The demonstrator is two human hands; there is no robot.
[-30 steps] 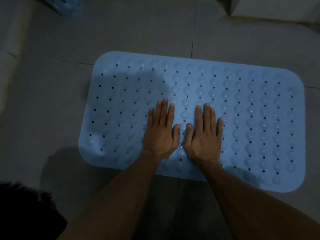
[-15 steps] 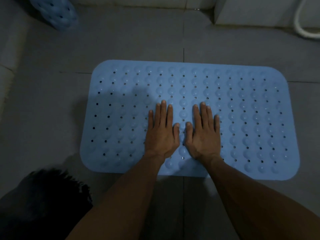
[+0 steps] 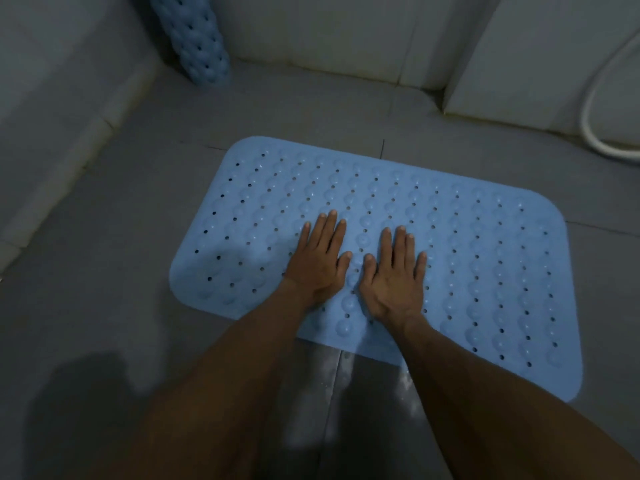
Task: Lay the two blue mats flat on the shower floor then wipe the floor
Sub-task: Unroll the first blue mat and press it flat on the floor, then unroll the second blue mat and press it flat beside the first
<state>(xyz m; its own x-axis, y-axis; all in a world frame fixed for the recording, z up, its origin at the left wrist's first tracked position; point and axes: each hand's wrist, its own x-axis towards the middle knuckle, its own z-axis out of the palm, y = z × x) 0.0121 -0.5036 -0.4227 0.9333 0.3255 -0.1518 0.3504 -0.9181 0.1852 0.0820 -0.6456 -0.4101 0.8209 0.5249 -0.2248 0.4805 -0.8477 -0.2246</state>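
Pressing flat w/ both palms: your left hand (image 3: 320,263) & right hand (image 3: 394,277) lie side by side, fingers straight, gripping nothing, mid-way on the light-blue perforated rubber mat (image 3: 485,258) spread on grey tile floor (image 3: 104,271). 2nd blue mat, rolled (image 3: 201,39), leans against wall at back left.

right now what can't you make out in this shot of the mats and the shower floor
Head view only:
- Rolled second mat: its top is cut off by the upper frame edge.
- Flat mat: the patches under the left hand and right hand are covered.
- White hose: runs off the right edge, so its ends are unseen.
- Floor: dim light hides whether it is wet or dirty.
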